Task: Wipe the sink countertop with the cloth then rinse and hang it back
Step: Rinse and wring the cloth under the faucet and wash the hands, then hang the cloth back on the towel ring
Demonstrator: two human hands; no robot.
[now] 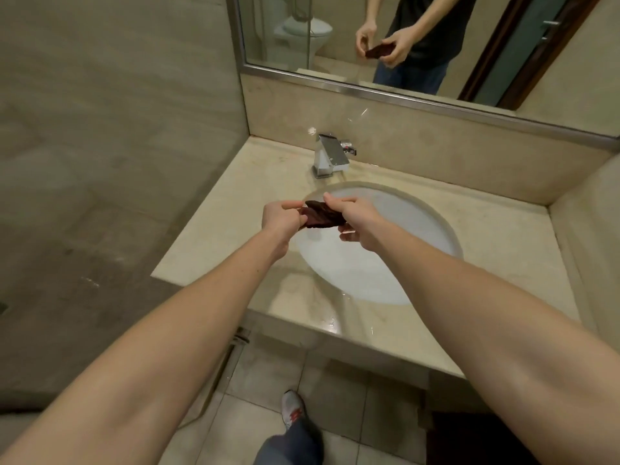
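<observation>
A small dark red-brown cloth is bunched and stretched between both hands above the left rim of the white oval sink basin. My left hand pinches its left end. My right hand grips its right end, fingers curled around it. The beige marble countertop surrounds the basin and shows wet, shiny streaks near its front edge. No water runs from the chrome faucet behind the basin.
A mirror above the backsplash reflects my hands with the cloth and a toilet. A tiled wall stands to the left, a side wall to the right. Below the counter edge are floor tiles and my shoe.
</observation>
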